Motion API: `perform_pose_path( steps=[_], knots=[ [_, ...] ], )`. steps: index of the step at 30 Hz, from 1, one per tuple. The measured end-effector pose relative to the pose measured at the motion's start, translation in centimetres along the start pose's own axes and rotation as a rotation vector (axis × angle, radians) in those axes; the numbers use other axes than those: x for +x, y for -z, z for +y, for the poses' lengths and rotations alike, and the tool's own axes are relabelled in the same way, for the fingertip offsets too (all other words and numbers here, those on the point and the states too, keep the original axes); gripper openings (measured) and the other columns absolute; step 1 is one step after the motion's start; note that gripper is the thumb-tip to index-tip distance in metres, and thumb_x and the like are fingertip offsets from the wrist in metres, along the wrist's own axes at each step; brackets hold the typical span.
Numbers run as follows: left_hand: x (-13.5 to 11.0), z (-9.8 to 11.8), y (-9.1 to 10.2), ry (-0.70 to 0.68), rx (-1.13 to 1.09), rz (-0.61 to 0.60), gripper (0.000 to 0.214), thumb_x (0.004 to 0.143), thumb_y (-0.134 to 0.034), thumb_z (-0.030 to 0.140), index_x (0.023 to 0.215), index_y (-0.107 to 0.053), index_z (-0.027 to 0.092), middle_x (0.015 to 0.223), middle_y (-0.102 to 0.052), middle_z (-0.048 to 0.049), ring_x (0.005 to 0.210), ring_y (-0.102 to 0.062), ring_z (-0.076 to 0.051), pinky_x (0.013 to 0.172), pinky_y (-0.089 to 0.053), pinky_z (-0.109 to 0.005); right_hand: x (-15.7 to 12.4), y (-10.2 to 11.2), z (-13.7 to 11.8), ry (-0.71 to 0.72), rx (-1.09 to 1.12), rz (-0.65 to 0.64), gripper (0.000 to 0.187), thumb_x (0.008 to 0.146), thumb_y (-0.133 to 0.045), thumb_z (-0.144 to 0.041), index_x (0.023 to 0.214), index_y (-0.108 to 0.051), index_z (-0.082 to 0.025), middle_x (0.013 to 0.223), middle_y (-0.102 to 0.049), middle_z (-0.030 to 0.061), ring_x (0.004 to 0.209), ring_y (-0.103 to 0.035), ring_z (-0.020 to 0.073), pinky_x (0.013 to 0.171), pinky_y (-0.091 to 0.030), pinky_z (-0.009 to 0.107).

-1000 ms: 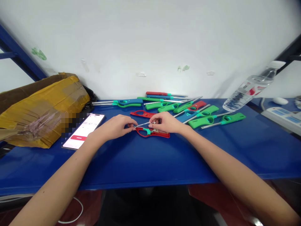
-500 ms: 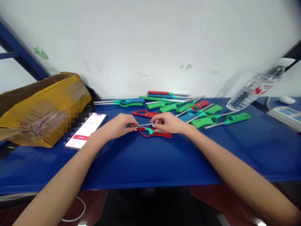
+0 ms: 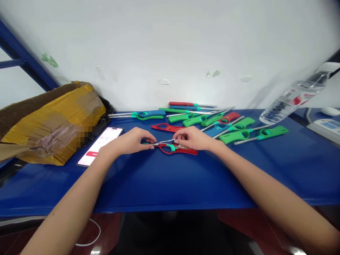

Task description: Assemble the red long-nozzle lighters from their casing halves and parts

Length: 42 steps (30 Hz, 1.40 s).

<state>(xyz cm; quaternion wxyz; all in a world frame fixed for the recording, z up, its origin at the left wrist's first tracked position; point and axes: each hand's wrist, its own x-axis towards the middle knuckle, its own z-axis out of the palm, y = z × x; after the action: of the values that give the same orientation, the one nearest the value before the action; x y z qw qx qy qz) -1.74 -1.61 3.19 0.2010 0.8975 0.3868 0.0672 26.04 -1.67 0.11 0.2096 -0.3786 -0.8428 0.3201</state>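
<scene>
An opened red lighter half [image 3: 177, 150] with a teal trigger lies on the blue table [image 3: 164, 180] in front of me. My left hand [image 3: 130, 141] pinches the left end of a thin metal tube [image 3: 165, 142] that runs across the red half. My right hand [image 3: 192, 138] pinches the tube's right end over the same shell. A second empty red half [image 3: 165, 127] lies just behind my hands.
Several green, blue and red long-nosed lighters [image 3: 228, 125] lie at the back of the table. A phone [image 3: 101, 145] with a lit screen lies left, beside a taped cardboard box [image 3: 47, 120]. A water bottle [image 3: 294, 95] and a power strip [image 3: 328, 125] stand at right.
Both hands stay pinched on the tube over the red half. The tube has dropped lower toward the shell. The view has shifted slightly.
</scene>
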Motion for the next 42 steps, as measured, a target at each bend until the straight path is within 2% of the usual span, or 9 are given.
perform_pose_path(
  steps=[4, 12, 17, 26, 35, 42],
  knots=[
    [-0.4, -0.3, 0.2, -0.004, -0.001, -0.023, 0.024, 0.087, -0.062, 0.036, 0.106, -0.073, 0.025, 0.102, -0.075, -0.0011, 0.09, -0.068, -0.018, 0.076, -0.05, -0.026, 0.0, -0.1, -0.1, -0.009, 0.007, 0.001, 0.018, 0.086, -0.059, -0.028, 0.091, -0.07, -0.015, 0.067, -0.068, 0.002, 0.058, -0.056, 0.0124, 0.057, -0.041, 0.024],
    [-0.2, 0.2, -0.4, -0.065, 0.073, 0.081, 0.023, 0.088, -0.058, 0.03, 0.102, -0.073, 0.02, 0.098, -0.074, -0.0051, 0.086, -0.066, -0.019, 0.075, -0.049, -0.027, 0.0, -0.1, -0.2, -0.019, -0.026, 0.004, 0.021, 0.087, -0.059, -0.031, 0.091, -0.07, -0.014, 0.065, -0.067, 0.0028, 0.057, -0.055, 0.013, 0.057, -0.041, 0.025],
    [-0.1, 0.6, -0.4, -0.058, 0.096, 0.091, 0.021, 0.086, -0.059, 0.028, 0.099, -0.073, 0.02, 0.096, -0.073, -0.0042, 0.084, -0.065, -0.018, 0.074, -0.048, -0.027, 0.0, -0.1, 0.0, -0.008, -0.022, 0.005, 0.024, 0.087, -0.059, -0.034, 0.092, -0.071, -0.014, 0.066, -0.067, 0.0029, 0.057, -0.055, 0.0131, 0.057, -0.04, 0.025],
    [0.2, -0.3, -1.0, -0.137, 0.085, 0.108, 0.016, 0.088, -0.06, 0.027, 0.096, -0.072, 0.02, 0.094, -0.07, -0.004, 0.081, -0.062, -0.016, 0.073, -0.046, -0.026, 0.0, 0.1, -0.1, -0.02, -0.033, -0.004, 0.022, 0.086, -0.059, -0.032, 0.092, -0.071, -0.014, 0.066, -0.067, 0.0023, 0.057, -0.054, 0.0123, 0.056, -0.039, 0.024],
    [0.3, -0.7, -1.2, -0.169, 0.053, 0.101, 0.019, 0.089, -0.063, 0.033, 0.1, -0.075, 0.024, 0.096, -0.07, -0.0045, 0.082, -0.064, -0.016, 0.074, -0.047, -0.026, 0.0, 0.1, 0.0, -0.018, -0.053, 0.004, 0.021, 0.084, -0.059, -0.027, 0.095, -0.071, -0.014, 0.067, -0.066, 0.0022, 0.057, -0.052, 0.012, 0.055, -0.038, 0.024],
    [0.4, -0.4, -1.5, -0.2, 0.052, 0.131, 0.021, 0.091, -0.06, 0.034, 0.093, -0.077, 0.021, 0.092, -0.07, -0.0053, 0.077, -0.064, -0.016, 0.073, -0.048, -0.026, 0.0, 0.2, 0.0, -0.026, -0.042, -0.001, 0.021, 0.083, -0.06, -0.027, 0.095, -0.071, -0.014, 0.068, -0.066, 0.0024, 0.058, -0.053, 0.0123, 0.056, -0.039, 0.024]
  ],
)
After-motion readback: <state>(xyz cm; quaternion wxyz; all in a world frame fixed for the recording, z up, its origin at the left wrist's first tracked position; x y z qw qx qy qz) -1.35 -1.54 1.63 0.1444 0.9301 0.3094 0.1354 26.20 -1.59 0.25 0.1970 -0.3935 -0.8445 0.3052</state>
